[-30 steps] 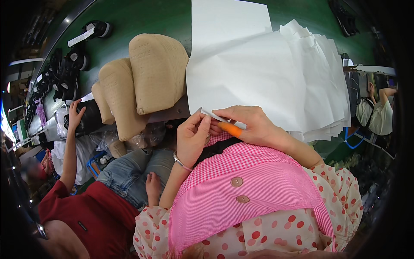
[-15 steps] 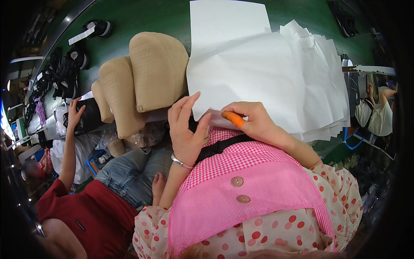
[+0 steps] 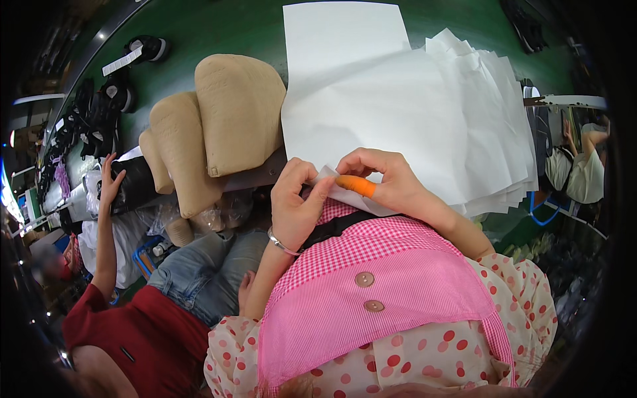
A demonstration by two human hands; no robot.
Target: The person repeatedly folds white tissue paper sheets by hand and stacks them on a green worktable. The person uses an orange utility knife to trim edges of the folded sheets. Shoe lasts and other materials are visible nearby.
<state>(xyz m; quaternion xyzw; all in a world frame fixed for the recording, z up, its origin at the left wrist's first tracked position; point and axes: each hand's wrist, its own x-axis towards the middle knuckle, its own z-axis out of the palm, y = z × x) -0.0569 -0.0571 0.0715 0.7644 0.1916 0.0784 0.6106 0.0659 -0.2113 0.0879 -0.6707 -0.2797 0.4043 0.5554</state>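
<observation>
A stack of large white paper sheets (image 3: 371,99) lies in front of me on the green table, its right edges creased and uneven. My left hand (image 3: 296,199) pinches the near left corner of the top sheet between thumb and curled fingers. Close beside it, my right hand (image 3: 388,182), with an orange finger cot (image 3: 356,185) on one finger, grips the same near edge. Between the two hands that edge is bunched and turned up. A bracelet (image 3: 284,247) circles my left wrist.
Tan padded forms (image 3: 240,116) stand left of the paper. Black shoes (image 3: 109,113) line the table's far left. At my left sits a person in a red shirt (image 3: 142,338), one hand (image 3: 109,180) on a black item. A blue frame (image 3: 545,209) is at the right.
My left hand has gone from spread fingers to a pinch on the paper's near corner. My right hand has shifted slightly left. The top sheet's near edge is now bunched.
</observation>
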